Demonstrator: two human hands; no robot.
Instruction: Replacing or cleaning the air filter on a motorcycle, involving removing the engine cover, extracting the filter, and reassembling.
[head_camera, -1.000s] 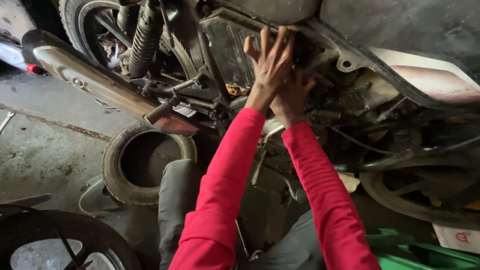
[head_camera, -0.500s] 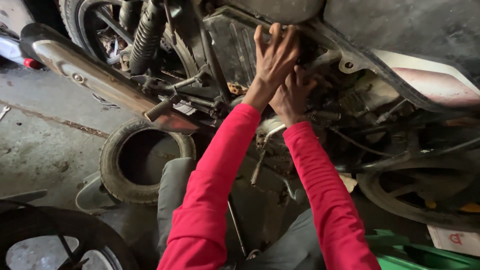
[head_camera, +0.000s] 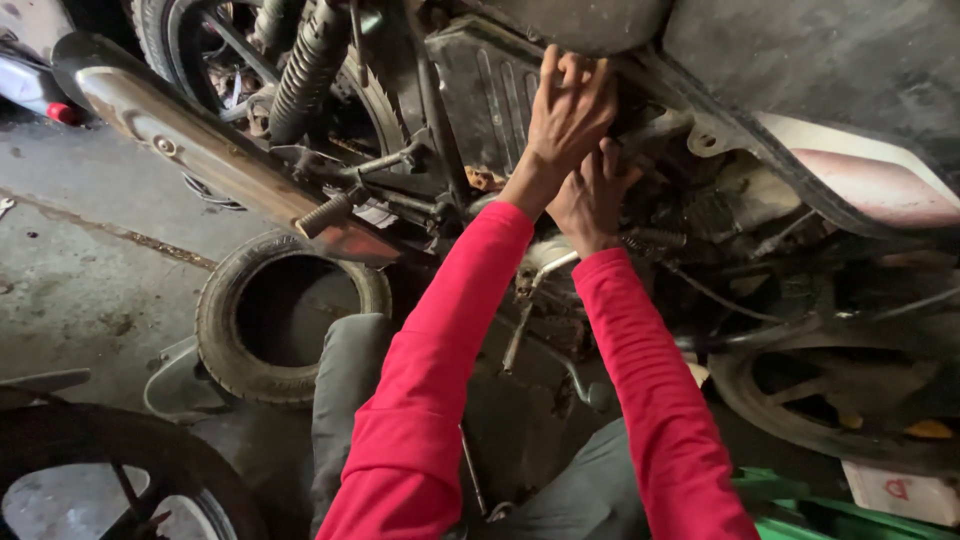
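While both red sleeves stretched up from a seated position on the garage floor, the person's left hand (head_camera: 568, 112) lay flat w/ fingers spread against the dark underside of the motorcycle frame (head_camera: 505, 85), just below the tank edge. The right hand (head_camera: 592, 195), directly beneath and touching the left wrist, had its fingers curled into the engine bay (head_camera: 690, 215); whether it gripped a part or only pressed on one couldn't be told, since the fingertips were hidden among cables and grime. The two hands sat close together, one over the other, neither visibly holding a tool.

To the left of the arms, a chrome exhaust pipe (head_camera: 190, 140) ran diagonally down toward the engine, w/ a rubber-tipped footpeg (head_camera: 328, 212) just in front of it. Behind the pipe stood the rear wheel (head_camera: 205, 45) and a coiled shock absorber (head_camera: 305, 65). A loose, worn tyre (head_camera: 285, 315) lay flat on the concrete floor (head_camera: 80, 260) beside the person's grey-trousered left knee (head_camera: 345, 380). Another wheel w/ dark spokes (head_camera: 110, 480) filled the bottom-left corner.

On the right, approx. level w/ the elbows, an alloy wheel (head_camera: 840, 390) lay low, and above it the bike's seat (head_camera: 860, 185), pale w/ a reddish panel, tilted across the frame. A green crate (head_camera: 830, 510) showed at the bottom-right edge, near the right sleeve.
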